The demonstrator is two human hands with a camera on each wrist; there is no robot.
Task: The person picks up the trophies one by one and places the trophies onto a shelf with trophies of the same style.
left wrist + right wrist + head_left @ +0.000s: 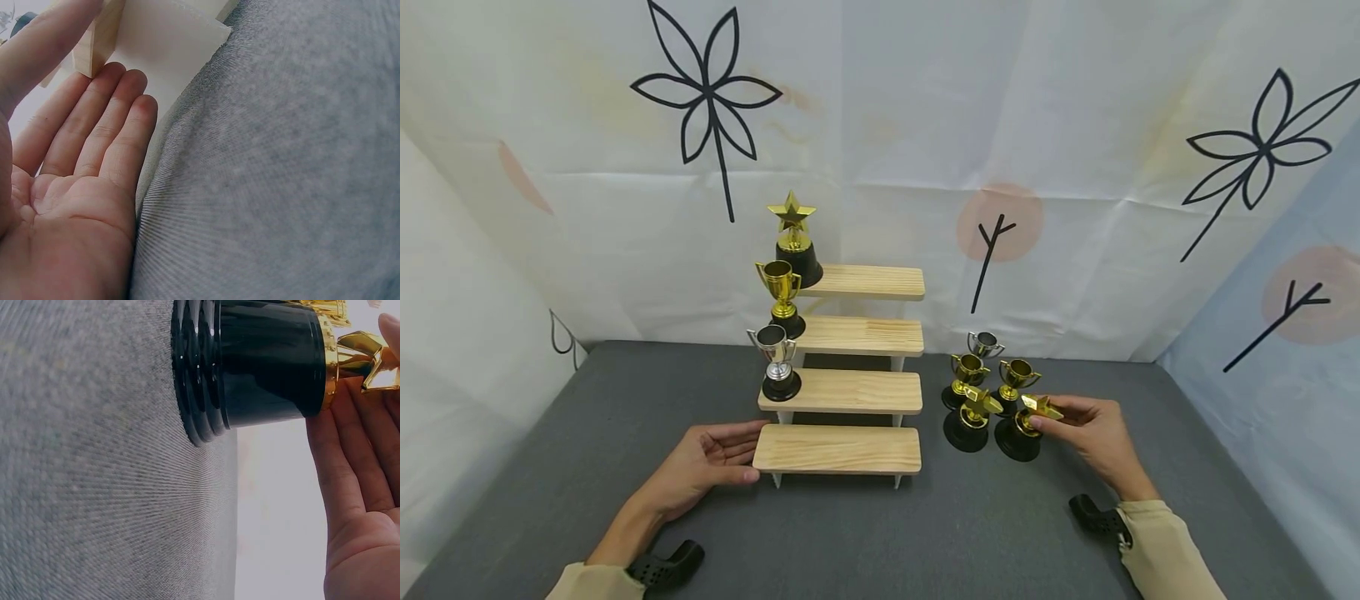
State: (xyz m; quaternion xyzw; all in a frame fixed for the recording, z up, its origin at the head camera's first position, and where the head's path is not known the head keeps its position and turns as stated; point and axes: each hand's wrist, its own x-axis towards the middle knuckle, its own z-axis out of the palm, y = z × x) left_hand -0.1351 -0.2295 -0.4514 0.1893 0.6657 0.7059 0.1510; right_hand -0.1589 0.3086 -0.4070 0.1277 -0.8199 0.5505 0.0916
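Observation:
A stepped wooden display stand (838,448) has several pale boards on white supports. My left hand (703,468) rests at the left end of its lowest board, fingers extended; in the left wrist view the fingertips touch the board (103,37). On the right, my right hand (1086,429) pinches the gold star of a star trophy (1018,437) between thumb and fingers. Its black base (269,362) stands upright on the table in the right wrist view. Beside it stand another star trophy (967,429), two gold cup trophies (967,371) and a silver cup trophy (985,343).
Along the stand's left side, one per board, are a gold star trophy (793,242) on top, a gold cup trophy (782,287) below, then a silver cup trophy (777,358). A grey cloth covers the table (850,542). A printed white curtain (880,125) hangs behind.

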